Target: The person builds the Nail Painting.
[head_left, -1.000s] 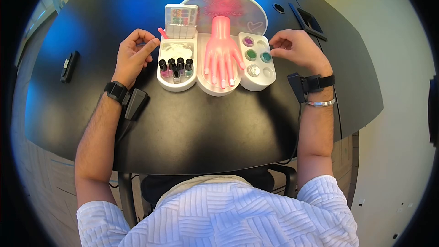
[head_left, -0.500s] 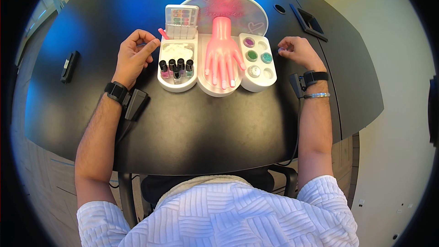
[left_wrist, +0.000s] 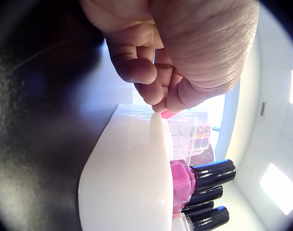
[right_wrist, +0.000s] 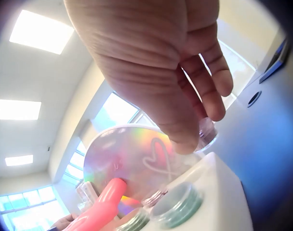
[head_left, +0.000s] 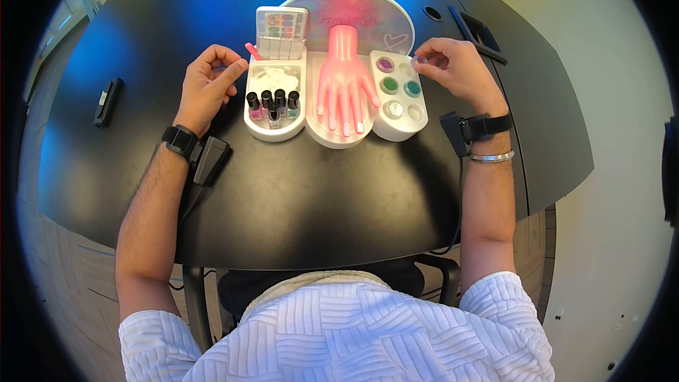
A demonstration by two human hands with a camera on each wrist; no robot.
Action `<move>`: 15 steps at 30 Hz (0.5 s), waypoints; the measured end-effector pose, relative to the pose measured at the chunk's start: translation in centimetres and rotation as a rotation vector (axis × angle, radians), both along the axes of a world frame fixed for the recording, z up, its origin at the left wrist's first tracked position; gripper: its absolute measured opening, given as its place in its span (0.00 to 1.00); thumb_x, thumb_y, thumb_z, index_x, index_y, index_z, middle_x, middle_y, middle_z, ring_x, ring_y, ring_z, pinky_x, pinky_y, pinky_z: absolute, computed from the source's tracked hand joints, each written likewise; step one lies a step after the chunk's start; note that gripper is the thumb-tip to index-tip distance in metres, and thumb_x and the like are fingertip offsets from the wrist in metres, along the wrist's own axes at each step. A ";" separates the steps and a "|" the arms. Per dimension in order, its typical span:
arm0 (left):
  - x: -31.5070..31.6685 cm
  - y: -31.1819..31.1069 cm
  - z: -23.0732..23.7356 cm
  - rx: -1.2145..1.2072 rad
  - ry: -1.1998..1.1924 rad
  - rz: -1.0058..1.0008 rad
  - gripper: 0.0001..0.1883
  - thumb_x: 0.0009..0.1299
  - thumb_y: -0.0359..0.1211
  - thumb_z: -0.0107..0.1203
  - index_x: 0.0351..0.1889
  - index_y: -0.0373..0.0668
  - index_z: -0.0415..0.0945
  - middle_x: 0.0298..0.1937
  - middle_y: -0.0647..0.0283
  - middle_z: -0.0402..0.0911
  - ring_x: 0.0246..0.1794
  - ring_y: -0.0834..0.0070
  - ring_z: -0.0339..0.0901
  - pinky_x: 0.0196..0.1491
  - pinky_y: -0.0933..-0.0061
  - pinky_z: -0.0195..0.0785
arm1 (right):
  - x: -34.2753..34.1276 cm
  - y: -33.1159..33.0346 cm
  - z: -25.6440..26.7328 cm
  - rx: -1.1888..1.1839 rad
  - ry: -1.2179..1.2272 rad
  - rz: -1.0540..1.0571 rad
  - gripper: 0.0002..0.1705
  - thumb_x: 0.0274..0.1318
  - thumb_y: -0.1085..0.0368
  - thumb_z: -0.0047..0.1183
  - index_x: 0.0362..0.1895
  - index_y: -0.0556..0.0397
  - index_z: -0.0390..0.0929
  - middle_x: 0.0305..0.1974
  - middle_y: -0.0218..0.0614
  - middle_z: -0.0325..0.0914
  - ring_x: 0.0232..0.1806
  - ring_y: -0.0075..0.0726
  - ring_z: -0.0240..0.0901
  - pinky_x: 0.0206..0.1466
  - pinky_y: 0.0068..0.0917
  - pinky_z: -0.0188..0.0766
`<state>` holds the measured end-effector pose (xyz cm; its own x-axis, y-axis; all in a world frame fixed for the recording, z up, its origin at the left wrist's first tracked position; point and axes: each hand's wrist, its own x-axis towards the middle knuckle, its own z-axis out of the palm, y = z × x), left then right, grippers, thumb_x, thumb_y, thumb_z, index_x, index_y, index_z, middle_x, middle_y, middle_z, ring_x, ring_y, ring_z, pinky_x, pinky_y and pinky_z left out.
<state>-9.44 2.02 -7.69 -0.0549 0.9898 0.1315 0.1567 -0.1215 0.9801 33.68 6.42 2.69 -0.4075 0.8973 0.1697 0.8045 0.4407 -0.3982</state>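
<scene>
In the head view, my right hand (head_left: 456, 74) pinches a small clear jar (right_wrist: 207, 133) between thumb and fingers. It is just beside the back right corner of a white tray (head_left: 402, 126) with round wells. Purple (head_left: 385, 65), green (head_left: 389, 85), teal (head_left: 412, 88) and silver glitter jars (head_left: 392, 108) sit in that tray. On the other side, my left hand (head_left: 206, 88) has loosely bent fingers, their tips right at the edge of a white polish tray (left_wrist: 127, 178). A pink stick (head_left: 252, 51) stands close by those fingertips.
Between the trays, a pink model hand (head_left: 343, 88) lies palm down before a round-topped iridescent backboard (head_left: 389, 25). Several polish bottles (head_left: 274, 113) stand at left, below a clear sticker case (head_left: 279, 25). A black object (head_left: 106, 105) lies far left; a socket box (head_left: 481, 34) is at back right.
My right hand first draws back to the right from the glitter tray, then comes in again to its back right corner with the clear jar. The left hand stays put.
</scene>
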 end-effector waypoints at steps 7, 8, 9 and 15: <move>0.2 -0.2 0.3 0.004 0.000 0.001 0.07 0.80 0.35 0.67 0.46 0.45 0.82 0.38 0.75 0.83 0.26 0.94 0.71 0.26 0.90 0.62 | -0.9 0.2 -1.3 -0.034 0.055 0.072 0.09 0.60 0.65 0.72 0.41 0.58 0.92 0.32 0.43 0.90 0.34 0.38 0.87 0.45 0.34 0.83; 0.1 -0.2 0.3 0.003 -0.001 0.002 0.07 0.80 0.35 0.67 0.46 0.45 0.82 0.38 0.75 0.83 0.26 0.94 0.71 0.26 0.90 0.62 | -1.0 0.2 -1.3 -0.035 0.054 0.073 0.09 0.60 0.65 0.72 0.41 0.58 0.92 0.32 0.43 0.90 0.34 0.38 0.87 0.45 0.34 0.83; 0.1 -0.1 0.2 0.001 -0.003 0.000 0.07 0.80 0.35 0.67 0.46 0.45 0.82 0.38 0.75 0.83 0.26 0.94 0.71 0.26 0.90 0.62 | -1.1 0.3 -1.3 -0.040 0.017 0.066 0.09 0.61 0.68 0.72 0.42 0.59 0.92 0.34 0.40 0.91 0.35 0.33 0.87 0.45 0.31 0.83; 0.0 0.0 -0.1 0.000 -0.005 -0.001 0.07 0.80 0.35 0.67 0.46 0.45 0.82 0.38 0.75 0.82 0.26 0.93 0.71 0.26 0.89 0.62 | -0.6 0.2 -1.2 -0.055 0.035 0.048 0.10 0.61 0.66 0.72 0.42 0.59 0.92 0.35 0.41 0.91 0.36 0.36 0.87 0.46 0.32 0.83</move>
